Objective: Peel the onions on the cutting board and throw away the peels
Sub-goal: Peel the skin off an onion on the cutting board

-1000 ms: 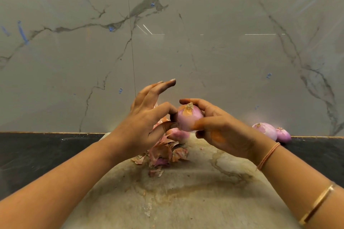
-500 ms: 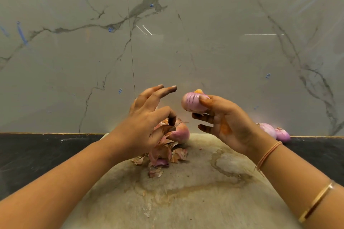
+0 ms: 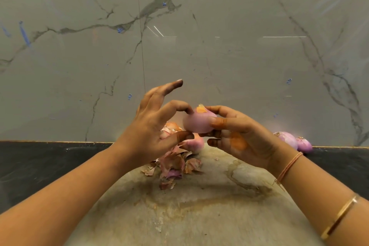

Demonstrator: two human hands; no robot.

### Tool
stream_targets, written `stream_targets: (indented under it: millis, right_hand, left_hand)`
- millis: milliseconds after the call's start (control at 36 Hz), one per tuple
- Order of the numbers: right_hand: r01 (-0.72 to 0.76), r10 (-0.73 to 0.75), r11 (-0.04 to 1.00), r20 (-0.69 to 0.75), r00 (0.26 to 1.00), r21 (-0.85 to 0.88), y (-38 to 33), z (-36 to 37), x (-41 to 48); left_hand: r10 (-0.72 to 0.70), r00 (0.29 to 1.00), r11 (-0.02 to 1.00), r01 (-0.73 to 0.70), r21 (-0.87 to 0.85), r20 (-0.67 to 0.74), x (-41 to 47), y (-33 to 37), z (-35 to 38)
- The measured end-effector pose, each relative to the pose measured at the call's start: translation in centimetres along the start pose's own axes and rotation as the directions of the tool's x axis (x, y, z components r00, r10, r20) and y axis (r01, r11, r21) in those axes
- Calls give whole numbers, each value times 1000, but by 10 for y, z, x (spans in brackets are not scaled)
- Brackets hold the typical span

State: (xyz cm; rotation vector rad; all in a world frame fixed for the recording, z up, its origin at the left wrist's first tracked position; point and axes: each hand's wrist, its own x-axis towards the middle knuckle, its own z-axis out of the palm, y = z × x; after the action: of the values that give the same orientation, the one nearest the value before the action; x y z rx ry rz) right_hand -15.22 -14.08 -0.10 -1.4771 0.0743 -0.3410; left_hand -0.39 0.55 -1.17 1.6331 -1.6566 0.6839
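The left hand (image 3: 157, 126) curls index and thumb onto the left flank of the onion (image 3: 196, 124), its other fingers spread wide. The onion hangs above the peels (image 3: 173, 164) and board (image 3: 199, 215), axis upright, with an orange skin scrap at its top just right of the left index tip. The right hand (image 3: 239, 138) grips it from the right. Half a second ago the hands were apart and the right held it alone.
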Motion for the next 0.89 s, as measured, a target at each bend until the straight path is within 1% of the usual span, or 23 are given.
stream_targets:
  millis: [111,222,389,472,611,750,889]
  right_hand:
    - [-7,7,1000,25,1000,-22,0,2,-1]
    - [-19,22,998,55,998,-58,-3,7,-4]
    - [-52,55,997,62,997,-52,-5,10,-6]
    - [-45,49,997,54,997,-64,-4,10,-5]
    - [-33,36,997,51,998,-74,-2,11,-5]
    - [-34,39,997,78,996,-64,-3,12,-5]
    - [-30,34,998,99,994,-47,-3,11,-6]
  left_hand:
    - [38,998,999,-37,18,-50,1,2,0]
    - [32,995,998,-26,65,-95,2,0,0]
    - [-42,988,998,48,39,-152,2,3,-1]
    - [-68,986,997,72,20,-151,1,5,-2]
    - [-129,981,991,122,-55,-148,1,8,-1]
    - [-232,964,955,200,-217,-132,2,11,-1]
    - [-278,955,928,241,-283,-99,2,9,0]
